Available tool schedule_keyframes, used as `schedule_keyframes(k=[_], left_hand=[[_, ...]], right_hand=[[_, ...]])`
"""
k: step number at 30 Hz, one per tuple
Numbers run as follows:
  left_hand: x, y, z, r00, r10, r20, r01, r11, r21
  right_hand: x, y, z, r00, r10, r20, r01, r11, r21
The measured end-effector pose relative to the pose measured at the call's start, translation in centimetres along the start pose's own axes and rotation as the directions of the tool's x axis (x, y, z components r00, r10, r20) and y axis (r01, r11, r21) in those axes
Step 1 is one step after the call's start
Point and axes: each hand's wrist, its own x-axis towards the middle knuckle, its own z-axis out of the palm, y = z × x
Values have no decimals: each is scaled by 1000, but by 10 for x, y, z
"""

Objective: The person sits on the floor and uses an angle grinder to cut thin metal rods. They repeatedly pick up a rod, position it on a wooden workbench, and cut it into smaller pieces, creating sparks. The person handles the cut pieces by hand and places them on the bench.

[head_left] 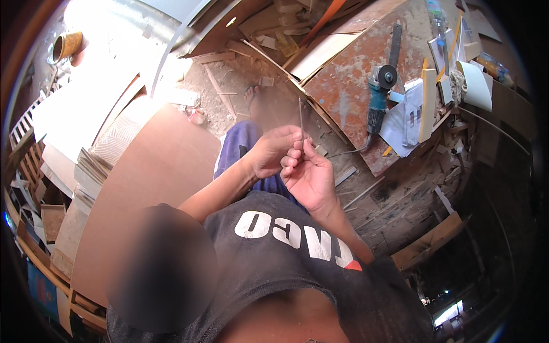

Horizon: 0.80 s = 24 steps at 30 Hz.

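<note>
Both my hands meet in front of my lap around a thin, dark rod [300, 111] that points away from me. My left hand [273, 150] pinches it with thumb and fingertips from the left side. My right hand [310, 174] has its fingers curled and its thumb against the lower part of the rod. The rod's lower end is hidden among the fingers. Its exact kind is too small to make out.
A worn reddish-brown table [337, 86] at the right bears a teal angle grinder [377, 100], papers [409, 117] and a wood block [427, 106]. A large brown board [148, 166] lies on my left. Wood scraps [220, 88] litter the floor. A yellowish bucket [67, 46] stands far left.
</note>
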Motion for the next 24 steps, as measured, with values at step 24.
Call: schedule_keyframes(k=[24], left_hand=[[-19, -5, 34, 998, -9, 55, -1, 985, 170]], right_hand=[[-39, 20, 23, 985, -167, 32, 170, 974, -147]])
